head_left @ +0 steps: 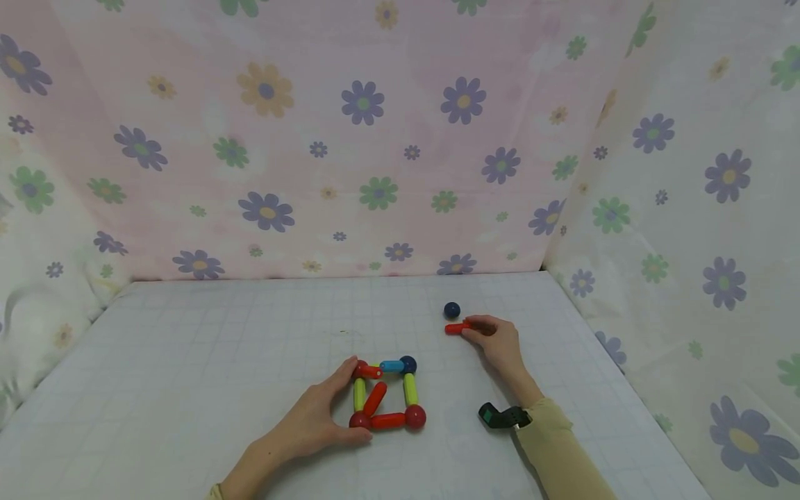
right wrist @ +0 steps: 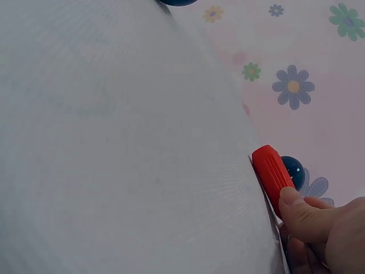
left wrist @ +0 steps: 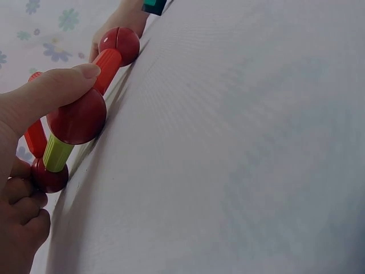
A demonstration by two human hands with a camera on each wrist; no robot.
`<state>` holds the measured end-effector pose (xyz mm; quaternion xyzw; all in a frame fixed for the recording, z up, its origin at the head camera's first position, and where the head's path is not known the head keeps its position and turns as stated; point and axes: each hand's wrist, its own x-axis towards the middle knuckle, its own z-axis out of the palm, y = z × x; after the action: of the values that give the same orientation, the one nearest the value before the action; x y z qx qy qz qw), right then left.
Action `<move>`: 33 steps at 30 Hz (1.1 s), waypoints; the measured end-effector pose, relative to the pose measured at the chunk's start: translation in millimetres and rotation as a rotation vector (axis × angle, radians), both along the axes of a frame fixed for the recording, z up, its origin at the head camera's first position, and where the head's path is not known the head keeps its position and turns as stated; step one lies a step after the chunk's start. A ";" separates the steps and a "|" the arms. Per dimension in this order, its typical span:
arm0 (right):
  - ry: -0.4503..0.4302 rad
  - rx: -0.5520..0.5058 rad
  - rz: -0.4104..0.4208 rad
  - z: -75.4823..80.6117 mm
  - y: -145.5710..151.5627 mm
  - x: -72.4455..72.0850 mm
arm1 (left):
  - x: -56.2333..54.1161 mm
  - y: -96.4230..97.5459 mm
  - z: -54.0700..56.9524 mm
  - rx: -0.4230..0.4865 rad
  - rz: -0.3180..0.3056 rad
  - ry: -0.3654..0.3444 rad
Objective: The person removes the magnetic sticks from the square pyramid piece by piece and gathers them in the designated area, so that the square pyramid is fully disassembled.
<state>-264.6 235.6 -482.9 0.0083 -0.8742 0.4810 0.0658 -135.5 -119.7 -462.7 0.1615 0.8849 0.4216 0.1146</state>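
On the table stands a frame of magnetic rods and balls, with a red rod point(head_left: 389, 421) along its near side and yellow-green rods point(head_left: 410, 389) at both sides. Red balls point(head_left: 415, 417) mark the near corners; a dark blue ball point(head_left: 408, 364) and a light blue rod point(head_left: 392, 366) are at the far side. My left hand point(head_left: 312, 418) grips its left side, thumb by the near-left ball point(left wrist: 80, 117) and fingers at the far-left one. My right hand point(head_left: 500, 344) pinches a separate red rod point(right wrist: 272, 174) low over the table, close to a loose dark blue ball point(head_left: 452, 310).
Another red rod point(head_left: 375, 399) slants up from the frame's near-left ball. A black band with a green-faced device point(head_left: 500, 416) is on the right wrist. Flowered cloth point(head_left: 375, 139) walls off the back and both sides of the white table point(head_left: 219, 347).
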 end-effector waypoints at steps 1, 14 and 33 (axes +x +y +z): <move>-0.001 0.001 0.001 -0.3 0.0 -0.2 | 0.1 0.1 0.1 0.001 0.000 0.000; 0.010 0.028 0.005 -1.6 0.5 -3.6 | 0.5 -0.6 -0.2 0.009 0.002 0.001; 0.003 0.011 0.004 0.5 0.5 -1.9 | 0.6 -0.8 -0.3 0.004 -0.005 0.019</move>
<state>-266.5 236.2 -482.4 0.0113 -0.8767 0.4764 0.0661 -135.0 -120.5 -463.0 0.1680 0.8848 0.4213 0.1070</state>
